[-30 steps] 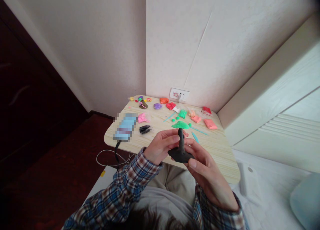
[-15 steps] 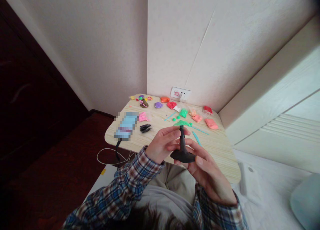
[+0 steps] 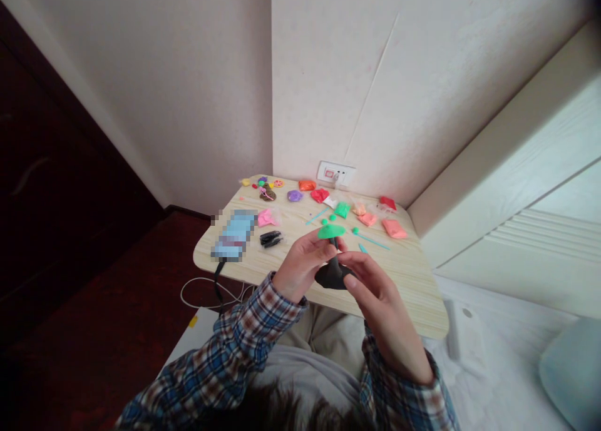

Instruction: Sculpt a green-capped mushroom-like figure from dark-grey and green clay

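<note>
Above the near part of the table, both my hands hold a clay model (image 3: 331,276) with a wide black base, a thin black stem and a flat green top (image 3: 332,231). My left hand (image 3: 303,262) pinches the stem just under the green top. At the base's right edge, my right hand (image 3: 378,287) grips with its thumb in front, its other fingers partly hidden behind. Small green clay balls (image 3: 355,230) lie beyond the model. A blue modelling tool (image 3: 362,248) lies behind my right fingers.
Bags of coloured clay, including a green one (image 3: 342,209) and a coral one (image 3: 394,228), lie along the back of the wooden table (image 3: 404,287). A pixelated phone (image 3: 235,234) with a cable lies left, near a black packet (image 3: 270,239). A wall socket (image 3: 337,173) sits behind.
The clay model has tilted and risen slightly to the left, so more of its green top shows and its base looks narrower. My right hand has moved with it; both hands keep hold.
</note>
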A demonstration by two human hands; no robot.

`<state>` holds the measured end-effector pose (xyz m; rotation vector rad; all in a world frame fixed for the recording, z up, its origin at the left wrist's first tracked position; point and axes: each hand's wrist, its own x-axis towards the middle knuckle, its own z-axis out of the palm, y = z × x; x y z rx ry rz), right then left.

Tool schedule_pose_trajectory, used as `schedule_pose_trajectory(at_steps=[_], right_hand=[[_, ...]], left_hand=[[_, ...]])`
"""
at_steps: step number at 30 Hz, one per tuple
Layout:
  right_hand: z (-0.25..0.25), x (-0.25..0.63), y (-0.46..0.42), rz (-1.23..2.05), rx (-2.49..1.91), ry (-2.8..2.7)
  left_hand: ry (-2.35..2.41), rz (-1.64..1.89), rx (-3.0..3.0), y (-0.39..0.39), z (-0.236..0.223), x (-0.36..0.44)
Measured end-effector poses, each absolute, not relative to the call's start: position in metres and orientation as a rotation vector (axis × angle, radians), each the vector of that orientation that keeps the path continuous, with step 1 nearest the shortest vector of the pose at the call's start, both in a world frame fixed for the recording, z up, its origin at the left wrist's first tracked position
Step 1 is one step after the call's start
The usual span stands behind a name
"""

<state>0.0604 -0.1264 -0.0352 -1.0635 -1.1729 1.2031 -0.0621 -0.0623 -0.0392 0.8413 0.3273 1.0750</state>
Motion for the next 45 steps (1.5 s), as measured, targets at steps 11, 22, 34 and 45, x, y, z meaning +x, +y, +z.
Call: schedule_pose_trajectory(at_steps=[11,22,34,45], right_hand=[[-0.088,0.087,-0.100,1.079,-1.281,-1.037],[-0.135,0.125,-0.092,0.871,-1.475,-0.978],[-0.140,0.139,-0.092,0.392,-1.708,-1.232],[-0.163,0.158,-0.085,-0.026,-1.996,-1.424]], left_hand=[[0.667,1.157,1.351,-0.018,-0.089,-0.056],[0.914,0.974,1.762,-0.005,-0.136,-0.049],[1.355,1.167,2.133,-0.007,-0.118,-0.118],[1.609,0.819,2.220,-0.001,-0.127,-0.172]])
